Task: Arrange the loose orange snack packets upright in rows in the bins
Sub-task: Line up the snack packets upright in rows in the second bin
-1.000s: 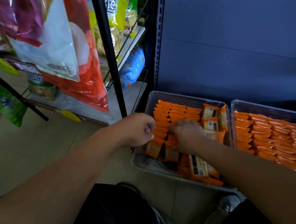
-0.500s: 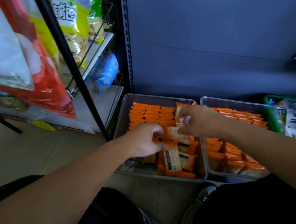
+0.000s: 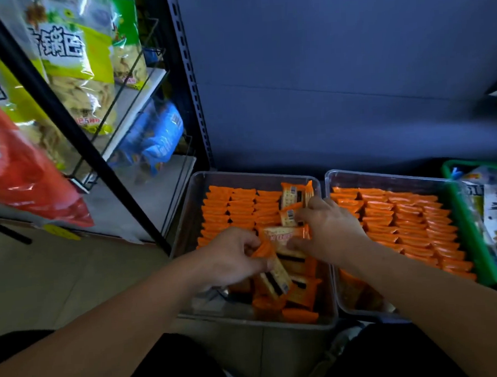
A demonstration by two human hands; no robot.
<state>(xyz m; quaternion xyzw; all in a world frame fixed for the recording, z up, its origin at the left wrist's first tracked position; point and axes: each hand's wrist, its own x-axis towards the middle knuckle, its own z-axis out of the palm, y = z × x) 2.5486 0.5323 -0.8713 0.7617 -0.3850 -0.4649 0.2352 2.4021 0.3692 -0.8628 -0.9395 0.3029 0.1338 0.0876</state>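
Over the left bin [image 3: 189, 214], the left hand [image 3: 230, 257] pinches one packet [image 3: 270, 269] in curled fingers, and the right hand [image 3: 331, 231] grips a second packet [image 3: 284, 236] just beside it. Upright rows [image 3: 231, 209] fill the bin's far left, a loose pile [image 3: 300, 293] lies at its front, and the right bin [image 3: 385, 177] is nearly full.

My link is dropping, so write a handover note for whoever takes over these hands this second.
Left hand grips a tilted packet over the left bin.
Right hand pinches a second packet beside it.
Done: upright rows fill the left bin's far left part; the right bin is almost all rows.
Left: loose packets at the left bin's near end and far right corner need standing up.
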